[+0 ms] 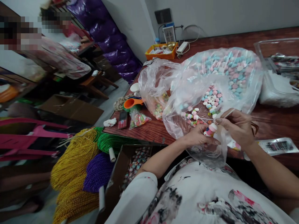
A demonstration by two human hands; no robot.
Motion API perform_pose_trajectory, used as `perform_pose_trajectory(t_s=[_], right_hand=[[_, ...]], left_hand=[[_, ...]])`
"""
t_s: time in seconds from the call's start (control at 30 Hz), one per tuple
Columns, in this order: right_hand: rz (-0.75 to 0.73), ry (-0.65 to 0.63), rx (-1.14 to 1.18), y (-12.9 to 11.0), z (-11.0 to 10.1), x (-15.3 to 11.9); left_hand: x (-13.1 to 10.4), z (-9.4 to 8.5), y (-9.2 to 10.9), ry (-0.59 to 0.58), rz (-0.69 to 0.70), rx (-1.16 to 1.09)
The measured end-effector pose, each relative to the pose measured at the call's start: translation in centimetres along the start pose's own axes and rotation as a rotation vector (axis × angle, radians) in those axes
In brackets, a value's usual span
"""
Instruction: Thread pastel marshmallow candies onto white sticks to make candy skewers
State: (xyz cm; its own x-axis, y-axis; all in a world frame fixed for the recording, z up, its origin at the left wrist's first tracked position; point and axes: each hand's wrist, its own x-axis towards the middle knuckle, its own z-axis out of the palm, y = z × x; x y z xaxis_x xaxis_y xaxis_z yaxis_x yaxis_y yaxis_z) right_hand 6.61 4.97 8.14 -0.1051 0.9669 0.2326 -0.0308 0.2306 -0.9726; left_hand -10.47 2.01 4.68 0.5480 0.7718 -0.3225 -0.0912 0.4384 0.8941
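We note a bead stack (pixel 211 129) gripped between thumb and fingers of the left hand (pixel 198 136), just over the near edge of the table (pixel 144 132). Its long axis appears tilted, upper end leaning toward the right hand (pixel 238 126). We judge the right fingertips nearer to that end: they sit just beside it, pinched on what looks like a thin white strand (pixel 206 119). From the pinch, the strand runs leftward, toward a small bead cluster (pixel 193 114) by the clear plastic bag (pixel 173 124)
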Motion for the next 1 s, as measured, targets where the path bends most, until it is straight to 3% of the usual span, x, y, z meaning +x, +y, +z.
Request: perform_pose_trajectory(t_s=[0.27,0.47,0.7,0.87,1.0], right_hand=[[0.035,-0.125,0.007,3.4,1.7,-1.2],[-0.019,-0.107,0.07,1.9,1.0,0.2],[-0.167,-0.277,-0.042,1.4,1.5,0.6],[-0.019,-0.192,0.108,2.1,0.2,0.8],[0.019,-0.143,0.159,2.0,0.1,1.2]], left_hand=[[1.1,-0.3,-0.6,0.128,0.139,0.073],[0.9,-0.5,0.2,0.095,0.178,0.137],[0.7,-0.6,1.2,0.085,0.155,0.103],[-0.5,-3.2,1.1,-0.048,0.124,-0.12],[-1.3,-3.8,0.2,0.011,0.084,-0.152]])
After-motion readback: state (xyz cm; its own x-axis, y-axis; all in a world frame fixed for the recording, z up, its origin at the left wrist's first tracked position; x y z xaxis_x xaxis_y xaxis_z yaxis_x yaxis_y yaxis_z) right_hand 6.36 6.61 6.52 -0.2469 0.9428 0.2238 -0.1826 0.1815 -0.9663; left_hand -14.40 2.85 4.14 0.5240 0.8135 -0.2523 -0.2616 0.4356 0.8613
